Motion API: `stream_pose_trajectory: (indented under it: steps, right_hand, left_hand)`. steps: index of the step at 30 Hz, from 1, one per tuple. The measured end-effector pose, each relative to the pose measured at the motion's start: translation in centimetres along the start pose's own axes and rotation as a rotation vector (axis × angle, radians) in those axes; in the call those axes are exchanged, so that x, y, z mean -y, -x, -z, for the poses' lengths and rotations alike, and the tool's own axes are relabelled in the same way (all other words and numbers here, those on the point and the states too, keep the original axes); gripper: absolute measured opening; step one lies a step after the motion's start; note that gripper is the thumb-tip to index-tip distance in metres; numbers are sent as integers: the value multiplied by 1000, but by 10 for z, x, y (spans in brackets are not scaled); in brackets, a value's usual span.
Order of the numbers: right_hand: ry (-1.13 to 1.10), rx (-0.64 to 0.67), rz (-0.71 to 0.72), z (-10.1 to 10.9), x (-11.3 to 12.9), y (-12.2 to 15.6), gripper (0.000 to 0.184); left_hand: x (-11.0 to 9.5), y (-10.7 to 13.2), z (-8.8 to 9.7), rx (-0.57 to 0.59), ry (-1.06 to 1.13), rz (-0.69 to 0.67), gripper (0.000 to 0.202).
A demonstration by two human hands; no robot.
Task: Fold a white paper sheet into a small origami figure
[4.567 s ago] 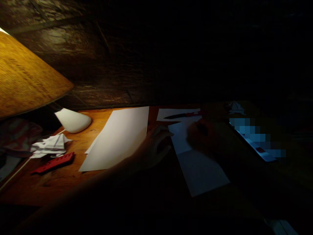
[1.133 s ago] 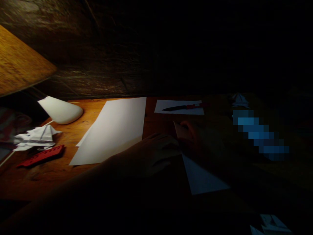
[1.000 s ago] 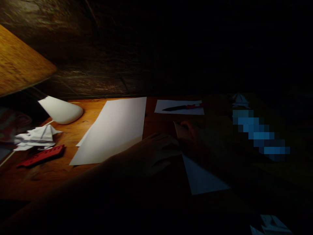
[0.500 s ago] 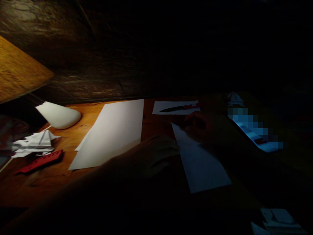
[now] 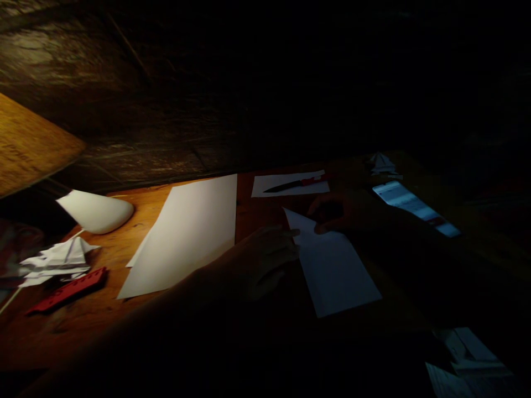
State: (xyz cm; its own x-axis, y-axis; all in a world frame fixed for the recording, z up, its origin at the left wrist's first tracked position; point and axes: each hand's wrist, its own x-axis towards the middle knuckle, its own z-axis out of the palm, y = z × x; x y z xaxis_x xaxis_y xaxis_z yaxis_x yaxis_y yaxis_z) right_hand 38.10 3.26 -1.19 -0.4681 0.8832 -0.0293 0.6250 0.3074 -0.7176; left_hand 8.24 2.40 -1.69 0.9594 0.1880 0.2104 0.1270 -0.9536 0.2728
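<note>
A white sheet of paper (image 5: 338, 276), pointed at its far left corner, lies on the dark part of the wooden table. My left hand (image 5: 271, 257) reaches its left edge, fingers stretched out and slightly apart, with fingertips touching the paper. At the far right edge, my right hand (image 5: 336, 213) has its fingers bent and seems to pinch the paper; deep shadow hides much of this hand. Just beyond lies a knife (image 5: 286, 186) with a black blade and red handle, resting on a smaller piece of paper (image 5: 259, 188).
Larger white sheets (image 5: 194, 232) lie to the left under a lamp (image 5: 37, 143) with a white base (image 5: 99, 213). Nearby are folded paper (image 5: 62, 257) and a red object (image 5: 70, 290). A lit phone (image 5: 415, 207), folded paper (image 5: 381, 164) and more papers (image 5: 473, 359) sit right.
The view has tilted a little. My left fingers have spread more along the paper's edge, and my right fingers have come down onto its far right edge.
</note>
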Motion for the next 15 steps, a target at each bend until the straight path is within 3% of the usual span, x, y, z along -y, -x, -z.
stream_pose_trajectory:
  steps: [4, 15]
  right_hand:
    - [-13, 34, 1, 0, -3, -2, 45]
    - [3, 53, -9, -2, 2, -3, 40]
  left_hand:
    - [4, -1, -2, 18, -9, -45, 46]
    - [2, 0, -1, 52, 46, 5, 43]
